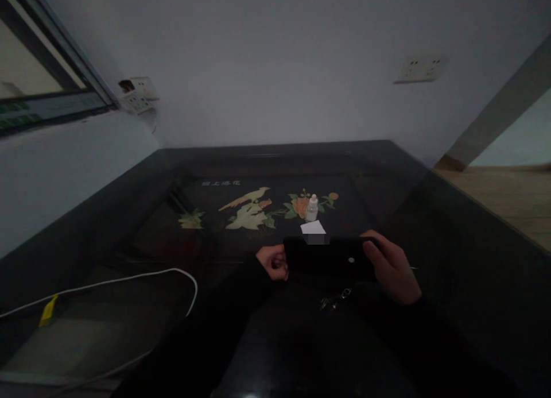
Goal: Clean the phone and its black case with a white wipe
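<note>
Curled fingers (373,250) of our right hand (391,269) and our left hand (272,262) hold a flat black rectangular phone (329,259) sideways between them, over a black lacquered table (413,214) inlaid with a bird and flowers. Just past the phone we see a white paper slip (313,227) and an upright small translucent plastic bottle (311,208). Silver metal keys (334,299) lie nearer us, and a thin white cable (129,280) curves away left.
</note>
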The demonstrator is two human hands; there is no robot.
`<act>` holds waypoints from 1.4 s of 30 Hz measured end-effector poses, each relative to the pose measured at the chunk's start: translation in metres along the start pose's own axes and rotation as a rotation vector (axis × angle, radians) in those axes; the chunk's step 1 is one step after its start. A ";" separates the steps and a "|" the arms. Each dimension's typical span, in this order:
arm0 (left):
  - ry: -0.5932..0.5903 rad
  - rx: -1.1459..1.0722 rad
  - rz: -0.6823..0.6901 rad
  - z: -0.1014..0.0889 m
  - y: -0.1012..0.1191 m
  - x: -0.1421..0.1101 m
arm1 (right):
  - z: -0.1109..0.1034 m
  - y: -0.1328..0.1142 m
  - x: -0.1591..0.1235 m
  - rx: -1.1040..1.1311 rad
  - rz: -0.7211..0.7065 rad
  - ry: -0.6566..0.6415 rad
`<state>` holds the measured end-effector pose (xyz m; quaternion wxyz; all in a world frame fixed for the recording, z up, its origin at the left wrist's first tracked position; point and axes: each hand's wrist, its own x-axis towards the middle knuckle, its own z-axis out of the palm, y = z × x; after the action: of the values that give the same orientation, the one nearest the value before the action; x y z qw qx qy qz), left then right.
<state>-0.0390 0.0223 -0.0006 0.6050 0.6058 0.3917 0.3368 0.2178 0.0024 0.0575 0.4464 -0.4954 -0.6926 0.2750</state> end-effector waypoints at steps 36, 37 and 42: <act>-0.053 -0.152 -0.085 0.002 0.007 -0.011 | 0.017 0.028 0.000 0.200 0.211 0.180; -0.069 -0.157 -0.090 0.001 0.007 -0.012 | 0.016 0.027 0.001 0.200 0.217 0.173; -0.094 -0.158 -0.077 -0.011 0.006 -0.010 | 0.017 0.021 0.002 0.191 0.233 0.140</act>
<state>-0.0530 0.0186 0.0068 0.6812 0.5560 0.3578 0.3144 0.2117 0.0123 0.0336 0.5037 -0.5458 -0.5683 0.3542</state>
